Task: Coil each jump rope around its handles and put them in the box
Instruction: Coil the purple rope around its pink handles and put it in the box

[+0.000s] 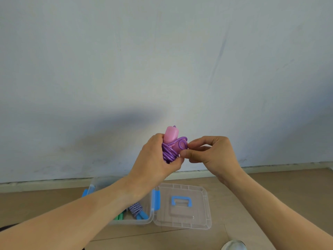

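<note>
Two hands share one bundle above the clear box (126, 221): your left hand (155, 159) is wrapped around the pink handles (171, 135) and the purple rope (168, 153) coiled on them, while your right hand (210, 153) pinches the last loose loop. Keep the left grip firm so the turns cannot spring apart, tuck that loop under a tight turn, then lower the bundle into the box, beside the blue-and-white rope (135, 208). The lid (198, 210) lies just right of the box.
</note>
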